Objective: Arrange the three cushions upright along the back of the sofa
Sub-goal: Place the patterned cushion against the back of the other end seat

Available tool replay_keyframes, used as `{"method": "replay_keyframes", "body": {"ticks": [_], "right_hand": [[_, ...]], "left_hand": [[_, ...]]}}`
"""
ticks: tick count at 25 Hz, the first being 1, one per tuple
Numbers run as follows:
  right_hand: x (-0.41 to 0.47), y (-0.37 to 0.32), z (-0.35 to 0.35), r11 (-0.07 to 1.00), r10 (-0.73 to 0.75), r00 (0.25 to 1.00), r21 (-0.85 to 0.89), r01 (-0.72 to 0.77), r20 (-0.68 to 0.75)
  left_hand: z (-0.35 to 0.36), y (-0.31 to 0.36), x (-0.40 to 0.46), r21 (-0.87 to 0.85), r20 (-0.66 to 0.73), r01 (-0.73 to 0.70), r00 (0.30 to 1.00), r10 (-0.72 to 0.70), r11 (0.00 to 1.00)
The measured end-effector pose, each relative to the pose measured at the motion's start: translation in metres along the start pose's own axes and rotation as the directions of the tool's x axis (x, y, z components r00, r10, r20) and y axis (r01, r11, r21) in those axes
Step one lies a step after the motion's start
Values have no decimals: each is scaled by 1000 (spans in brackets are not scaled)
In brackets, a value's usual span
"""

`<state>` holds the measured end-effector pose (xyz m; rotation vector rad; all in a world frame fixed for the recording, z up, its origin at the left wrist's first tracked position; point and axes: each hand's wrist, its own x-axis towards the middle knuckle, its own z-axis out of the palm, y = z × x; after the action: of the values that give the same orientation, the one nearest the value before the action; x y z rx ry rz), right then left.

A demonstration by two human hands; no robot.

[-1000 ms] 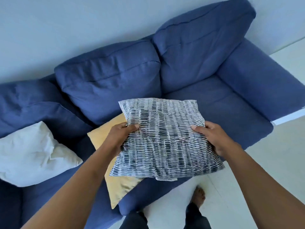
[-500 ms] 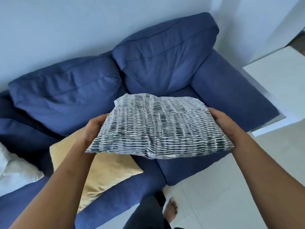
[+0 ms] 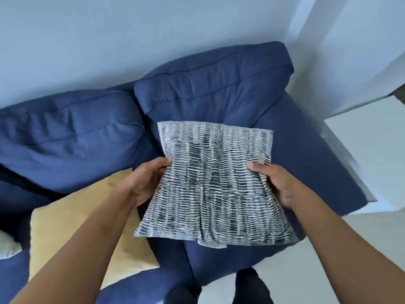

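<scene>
Both hands — left hand, right hand — have their fingers closed on the striped cushion, held above the sofa's right end. A yellow cushion lies flat on the seat — a white cushion at the left edge.

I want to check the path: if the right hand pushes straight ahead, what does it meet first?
The right hand, gripping the striped cushion, points toward the sofa's right back cushion. That would probably come first, though depth is unclear.

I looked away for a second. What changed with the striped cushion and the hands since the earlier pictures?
The striped cushion was carried toward the sofa's right end and tipped back up from nearly flat. Both hands, left and right, kept gripping its sides. The yellow cushion stayed lying on the seat.
</scene>
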<state>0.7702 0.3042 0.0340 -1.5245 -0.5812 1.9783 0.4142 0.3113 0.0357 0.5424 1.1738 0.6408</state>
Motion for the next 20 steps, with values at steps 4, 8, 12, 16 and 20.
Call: {"method": "replay_keyframes", "body": {"ticks": [4, 8, 12, 16, 20], "right_hand": [[71, -30, -38, 955, -171, 974, -268, 127, -149], [130, -55, -73, 902, -263, 946, -396, 172, -190], [205, -64, -85, 945, -255, 932, -271, 183, -257], [273, -55, -84, 967, -239, 924, -161, 198, -297], [332, -36, -85, 955, -221, 936, -255, 151, -273]], "left_hand": [[32, -4, 64, 172, -302, -14, 951, 66, 985], [47, -22, 124, 249, -480, -35, 864, 155, 968], [56, -44, 185, 186, -614, -55, 773, 159, 981], [50, -51, 236, 158, -639, -150, 738, 217, 976], [32, -63, 285, 84, -678, -44, 729, 89, 996]]}}
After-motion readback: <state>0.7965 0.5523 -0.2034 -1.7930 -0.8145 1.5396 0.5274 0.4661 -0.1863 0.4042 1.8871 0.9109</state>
